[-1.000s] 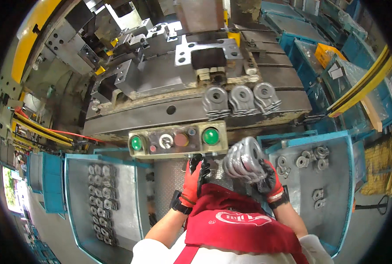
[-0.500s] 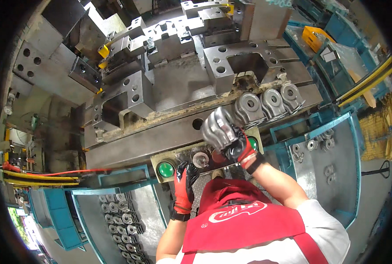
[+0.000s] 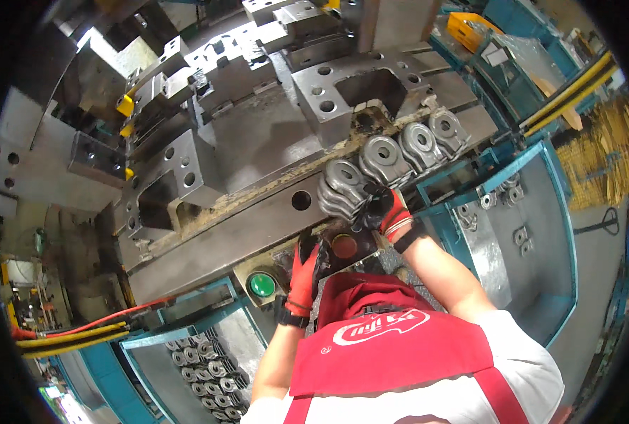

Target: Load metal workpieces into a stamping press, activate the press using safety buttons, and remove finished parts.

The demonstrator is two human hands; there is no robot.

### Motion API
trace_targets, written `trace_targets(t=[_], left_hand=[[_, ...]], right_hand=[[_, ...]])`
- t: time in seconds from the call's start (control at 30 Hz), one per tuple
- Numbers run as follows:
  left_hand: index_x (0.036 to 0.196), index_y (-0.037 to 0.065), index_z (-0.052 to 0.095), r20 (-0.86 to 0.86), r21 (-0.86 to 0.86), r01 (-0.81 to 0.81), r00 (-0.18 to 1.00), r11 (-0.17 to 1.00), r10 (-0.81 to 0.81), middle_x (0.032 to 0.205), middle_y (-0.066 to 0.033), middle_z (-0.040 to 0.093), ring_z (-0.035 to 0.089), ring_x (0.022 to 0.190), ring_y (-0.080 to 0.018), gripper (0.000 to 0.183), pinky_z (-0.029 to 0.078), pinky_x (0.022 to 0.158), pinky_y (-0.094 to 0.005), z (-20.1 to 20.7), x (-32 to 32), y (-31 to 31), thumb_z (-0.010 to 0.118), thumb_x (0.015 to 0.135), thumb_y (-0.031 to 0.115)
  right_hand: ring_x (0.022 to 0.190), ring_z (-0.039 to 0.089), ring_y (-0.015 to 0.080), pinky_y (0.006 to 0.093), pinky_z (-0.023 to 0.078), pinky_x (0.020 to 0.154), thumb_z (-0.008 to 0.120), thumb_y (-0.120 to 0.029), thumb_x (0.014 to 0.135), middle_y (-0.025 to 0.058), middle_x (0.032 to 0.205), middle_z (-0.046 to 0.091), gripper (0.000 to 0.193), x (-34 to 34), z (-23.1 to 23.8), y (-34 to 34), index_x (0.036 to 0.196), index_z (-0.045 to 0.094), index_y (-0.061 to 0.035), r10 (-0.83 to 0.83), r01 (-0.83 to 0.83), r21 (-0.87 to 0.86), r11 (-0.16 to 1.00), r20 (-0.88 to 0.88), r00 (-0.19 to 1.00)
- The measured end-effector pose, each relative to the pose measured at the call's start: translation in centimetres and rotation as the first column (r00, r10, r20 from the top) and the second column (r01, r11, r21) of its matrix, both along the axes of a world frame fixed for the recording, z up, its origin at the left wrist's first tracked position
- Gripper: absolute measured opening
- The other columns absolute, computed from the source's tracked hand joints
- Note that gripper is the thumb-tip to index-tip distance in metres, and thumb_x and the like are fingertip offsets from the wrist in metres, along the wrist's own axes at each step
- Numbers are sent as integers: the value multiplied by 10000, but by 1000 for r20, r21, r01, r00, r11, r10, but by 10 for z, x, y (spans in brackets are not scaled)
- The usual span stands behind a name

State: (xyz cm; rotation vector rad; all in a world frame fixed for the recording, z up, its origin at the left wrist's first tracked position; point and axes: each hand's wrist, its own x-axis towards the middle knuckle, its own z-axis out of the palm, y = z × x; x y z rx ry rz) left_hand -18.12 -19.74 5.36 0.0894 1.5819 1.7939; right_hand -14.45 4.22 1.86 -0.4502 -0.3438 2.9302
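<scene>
My right hand [image 3: 385, 210], in a red and black glove, is closed on the lower end of a stack of pressed metal brackets [image 3: 339, 185], each with a round ring-shaped end. This stack stands tilted at the front edge of the steel press bed [image 3: 258, 220], beside a row of similar bracket stacks [image 3: 383, 152]. My left hand [image 3: 306, 267], gloved alike, is over the control panel [image 3: 284, 256], right of a green button [image 3: 261, 285]. Its fingers point forward and look apart, with nothing seen in them; the palm side is partly hidden.
Steel die blocks [image 3: 328, 106] with holes rise behind the bed. On the lower left, a blue-framed bin [image 3: 134, 367] holds rows of brackets; another blue-framed bin [image 3: 567, 265] at the right has a few loose ones. A yellow-black bar [image 3: 572, 92] juts in at the right.
My right hand has brought the bracket stack down from mid-air to the bed's edge, beside the row. My left hand has shifted slightly forward over the panel. The view has turned.
</scene>
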Motion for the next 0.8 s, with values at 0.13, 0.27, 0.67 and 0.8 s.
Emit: trace_targets(t=[0.13, 0.27, 0.67, 0.8], left_hand=[[1234, 51, 488, -183, -6, 348, 921, 937, -343, 1201, -92, 518, 533, 1016, -167, 362, 430, 873, -279, -21, -25, 43, 524, 905, 197], [1155, -22, 540, 73, 99, 202, 975, 974, -210, 1084, -87, 600, 561, 996, -190, 312, 425, 892, -313, -13, -30, 68, 467, 901, 144], [1302, -40, 384, -431, 15, -1, 902, 1000, 7, 1270, -134, 489, 490, 1122, -217, 455, 378, 974, -340, 57, 19, 59, 529, 876, 27], [1307, -41, 350, -377, 76, 182, 916, 980, -141, 1261, -152, 484, 485, 1130, -231, 443, 372, 978, -348, 63, 55, 83, 456, 876, -39]], right_hand=[[930, 594, 273, 379, 489, 839, 530, -93, 839, 149, 1018, 616, 230, 39, 31, -3, 1044, 561, 6, 116, -47, 491, 870, -112, 987], [1112, 526, 235, 346, 411, 982, 520, 13, 832, 152, 1185, 551, 347, 71, 66, -15, 1178, 485, 7, 88, -26, 742, 670, -45, 995], [963, 599, 229, 384, 489, 852, 455, -209, 911, 117, 1038, 621, 264, 158, 29, -12, 1070, 572, -34, -230, 225, -246, 943, 9, 973], [994, 589, 257, 429, 461, 890, 416, -259, 921, 121, 1056, 616, 315, 199, 0, 1, 1088, 561, -34, -356, 349, -316, 882, 36, 934]])
